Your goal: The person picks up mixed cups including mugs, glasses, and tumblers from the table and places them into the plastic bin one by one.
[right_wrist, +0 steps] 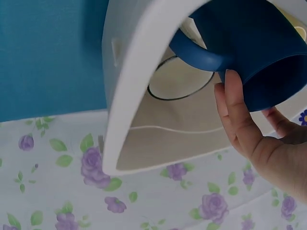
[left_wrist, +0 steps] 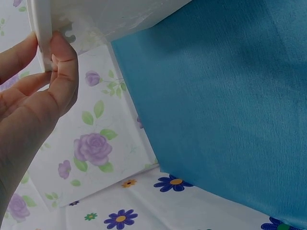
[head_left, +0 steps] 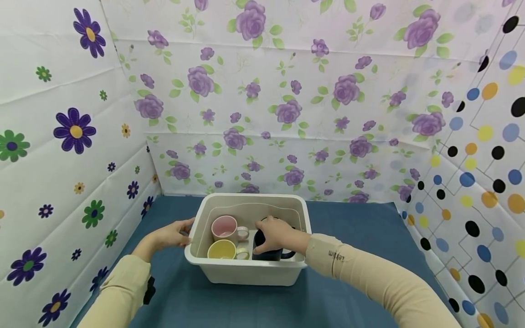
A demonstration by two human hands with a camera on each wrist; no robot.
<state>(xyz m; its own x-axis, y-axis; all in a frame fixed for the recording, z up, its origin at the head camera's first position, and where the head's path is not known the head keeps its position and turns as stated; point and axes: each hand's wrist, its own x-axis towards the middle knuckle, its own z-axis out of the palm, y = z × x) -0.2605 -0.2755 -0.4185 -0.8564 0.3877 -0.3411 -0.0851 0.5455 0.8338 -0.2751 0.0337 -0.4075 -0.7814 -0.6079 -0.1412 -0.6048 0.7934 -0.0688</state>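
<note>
A white plastic basin (head_left: 250,273) stands on the table, with several mugs inside. My left hand (head_left: 170,234) pinches its left rim between thumb and fingers, as the left wrist view shows at the rim (left_wrist: 42,28). Inside the basin's right half, my right hand (head_left: 276,234) holds a dark blue mug (right_wrist: 244,38) by its body, fingers near the mouth. That mug's handle (right_wrist: 196,52) points to the right in the head view. A pink mug (head_left: 224,228) and a yellow mug (head_left: 222,250) sit in the left half. A white dark-rimmed mug (right_wrist: 180,79) is behind the blue one.
Blue cloth (head_left: 348,255) covers the table around the basin. Floral sheets (head_left: 262,114) hang at the back, a daisy-print sheet (head_left: 53,182) on the left and a dotted sheet (head_left: 476,182) on the right.
</note>
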